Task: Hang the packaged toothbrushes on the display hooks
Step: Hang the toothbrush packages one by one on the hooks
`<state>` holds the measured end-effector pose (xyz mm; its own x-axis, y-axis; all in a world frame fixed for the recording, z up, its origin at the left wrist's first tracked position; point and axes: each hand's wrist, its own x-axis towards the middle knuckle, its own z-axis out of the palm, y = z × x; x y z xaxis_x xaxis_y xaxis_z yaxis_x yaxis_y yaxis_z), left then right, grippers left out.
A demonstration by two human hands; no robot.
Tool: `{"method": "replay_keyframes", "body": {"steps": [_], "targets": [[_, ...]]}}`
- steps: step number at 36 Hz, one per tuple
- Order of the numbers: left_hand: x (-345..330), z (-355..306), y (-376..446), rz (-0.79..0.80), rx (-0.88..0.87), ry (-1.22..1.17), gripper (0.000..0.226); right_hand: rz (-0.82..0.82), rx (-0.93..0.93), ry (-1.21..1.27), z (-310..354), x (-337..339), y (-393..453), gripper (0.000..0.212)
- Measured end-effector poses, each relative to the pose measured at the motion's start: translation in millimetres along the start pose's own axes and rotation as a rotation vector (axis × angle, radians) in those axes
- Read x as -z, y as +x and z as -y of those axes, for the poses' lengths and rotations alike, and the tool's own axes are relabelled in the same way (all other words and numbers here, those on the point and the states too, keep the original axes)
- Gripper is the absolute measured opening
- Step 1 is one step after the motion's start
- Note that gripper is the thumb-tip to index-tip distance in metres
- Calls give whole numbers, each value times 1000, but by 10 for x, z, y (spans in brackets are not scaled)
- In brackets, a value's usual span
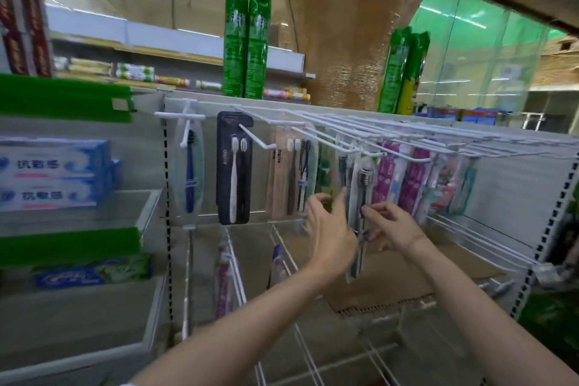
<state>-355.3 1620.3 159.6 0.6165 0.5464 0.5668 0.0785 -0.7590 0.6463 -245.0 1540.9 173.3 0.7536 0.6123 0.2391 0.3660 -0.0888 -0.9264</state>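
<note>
Toothbrush pack (360,213), center frame: my right hand (393,230) pinches it beneath the white hooks (369,147); my left hand (329,229) reaches open-fingered just beside it.

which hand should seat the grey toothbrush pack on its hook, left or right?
Right, probably. The right hand already pinches the grey toothbrush pack at its middle, below the white hooks. The left hand is open beside it, fingers among neighbouring packs, better used to part them.

Head camera — wide, close — faces forward and down at display hooks (344,131).
</note>
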Motion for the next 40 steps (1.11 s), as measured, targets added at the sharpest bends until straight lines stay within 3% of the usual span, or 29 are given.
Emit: {"method": "replay_keyframes", "body": {"steps": [5,10,14,24,30,40], "targets": [[-17,31,-51,-15,-33,0,62,0,27,51,-12,14,4,20],[43,82,-39,-56,-49,-2,39,30,57,44,19,-50,-35,20],[94,88,26,-66,13,-141,27,83,73,26,-4,-95,-61,21],[219,232,299,-68,310,-353,30,75,98,-143,51,-254,164,31],[242,378,411,-122,350,-355,26,65,86,-299,144,-421,437,34],[193,562,635,-190,334,-254,23,67,1,-268,189,-695,956,34]]}}
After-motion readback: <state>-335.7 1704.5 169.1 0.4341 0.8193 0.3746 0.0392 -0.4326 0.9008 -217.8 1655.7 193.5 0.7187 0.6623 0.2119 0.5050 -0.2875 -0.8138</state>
